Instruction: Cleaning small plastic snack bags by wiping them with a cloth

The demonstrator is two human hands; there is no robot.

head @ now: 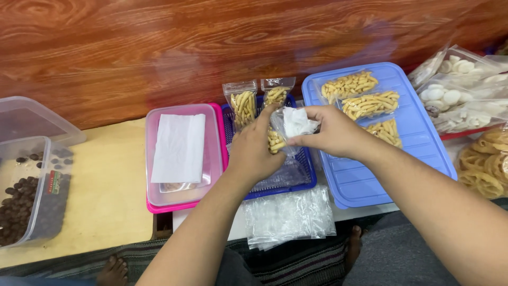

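Holding a small clear bag [276, 139] of yellow stick snacks between them, both hands met above a blue basket [296, 177]. The left hand [254, 151] was curled shut around the bag's lower part; the right hand [330, 130] pinched its open mouth, fingers closed on the plastic along with a crumpled white tissue [297, 122]. Just beyond the left hand, two filled bags [243, 103] stood upright. Right of the right hand lay a blue lid [418, 137]; below both hands, a stack of empty bags [288, 214].
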